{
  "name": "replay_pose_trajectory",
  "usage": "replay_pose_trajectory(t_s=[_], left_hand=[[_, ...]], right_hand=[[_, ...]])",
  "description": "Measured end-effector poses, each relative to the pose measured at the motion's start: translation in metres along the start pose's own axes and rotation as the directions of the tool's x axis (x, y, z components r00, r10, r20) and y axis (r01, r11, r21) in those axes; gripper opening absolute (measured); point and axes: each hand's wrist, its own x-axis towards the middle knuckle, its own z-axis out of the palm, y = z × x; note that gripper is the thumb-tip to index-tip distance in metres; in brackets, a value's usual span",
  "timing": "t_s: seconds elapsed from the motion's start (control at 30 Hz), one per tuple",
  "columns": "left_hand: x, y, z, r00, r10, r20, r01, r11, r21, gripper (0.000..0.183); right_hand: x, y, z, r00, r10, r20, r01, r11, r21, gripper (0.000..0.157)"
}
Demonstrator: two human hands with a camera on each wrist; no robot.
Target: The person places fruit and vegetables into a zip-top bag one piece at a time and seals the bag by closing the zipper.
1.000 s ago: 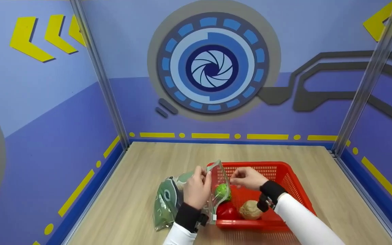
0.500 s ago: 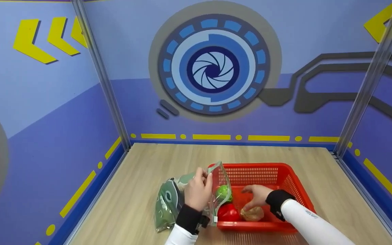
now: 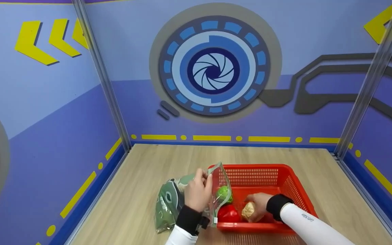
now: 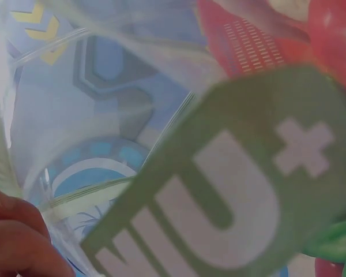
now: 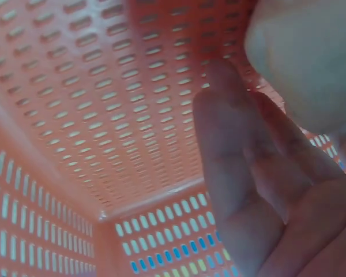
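My left hand [image 3: 197,192] pinches the top edge of a green-and-clear zip bag [image 3: 166,207], holding its mouth up beside the basket. In the left wrist view, large pale lettering shows on the bag's green panel [image 4: 242,190]. My right hand [image 3: 260,204] reaches down into the red basket [image 3: 250,166] and grips a beige, lumpy, potato-like vegetable [image 3: 248,211] between thumb and fingers. Its pale side [image 5: 311,63] looms close to the fingers in the right wrist view. A glossy red bell pepper [image 3: 228,213] lies just left of it. Behind the bag's clear flap is a light green, leafy-looking vegetable [image 3: 224,194].
The basket has slotted walls and stands on a wooden table [image 3: 155,160]. The filled part of the bag bulges left of my left hand. Blue-purple panels [image 3: 131,102] with metal corner posts [image 3: 100,75] enclose the table at the back and sides.
My right hand has gone from the bag's mouth down into the basket and taken hold of the beige vegetable, which now stands more upright. My left hand stays on the bag.
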Motion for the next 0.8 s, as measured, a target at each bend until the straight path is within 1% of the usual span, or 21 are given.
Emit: replay_pose_trajectory(t_s=[0.17,0.3,0.4,0.53,0.67,0.73,0.8], left_hand=[[0.0002,-0.0005,0.0004,1.0,-0.018,0.019,0.018,1.0,-0.005,0.016],[0.0001,-0.0007,0.0008,1.0,0.003,0.003,-0.003,1.0,0.001,0.017],[-0.0001,-0.0005,0.0009,1.0,0.006,0.0,-0.006,1.0,0.0,0.017],[-0.0007,-0.0004,0.0012,1.0,-0.005,0.013,0.006,1.0,-0.012,0.017],[-0.0008,-0.0006,0.001,1.0,0.003,0.016,-0.003,1.0,-0.022,0.018],[-0.0006,-0.0008,0.0007,1.0,0.004,0.019,-0.003,1.0,-0.022,0.018],[-0.0002,-0.0006,0.0003,1.0,-0.005,0.027,0.005,1.0,-0.022,0.018]], right_hand=[[-0.0006,0.0034,-0.0004,1.0,0.006,-0.025,-0.005,1.0,0.027,0.062],[-0.0024,0.005,-0.0015,0.999,-0.01,-0.041,0.011,0.999,0.034,0.061],[-0.0026,0.0067,-0.0005,0.998,-0.026,-0.062,0.028,0.999,0.044,0.058],[-0.002,0.0076,0.0019,0.991,-0.017,-0.135,0.027,0.997,0.071,0.057],[0.0004,0.0083,0.0016,0.973,0.024,-0.229,0.001,0.994,0.108,0.058],[0.0019,0.0086,-0.0009,0.963,0.031,-0.267,0.005,0.991,0.132,0.057],[0.0036,0.0087,-0.0055,0.954,0.021,-0.3,0.033,0.984,0.172,0.054]])
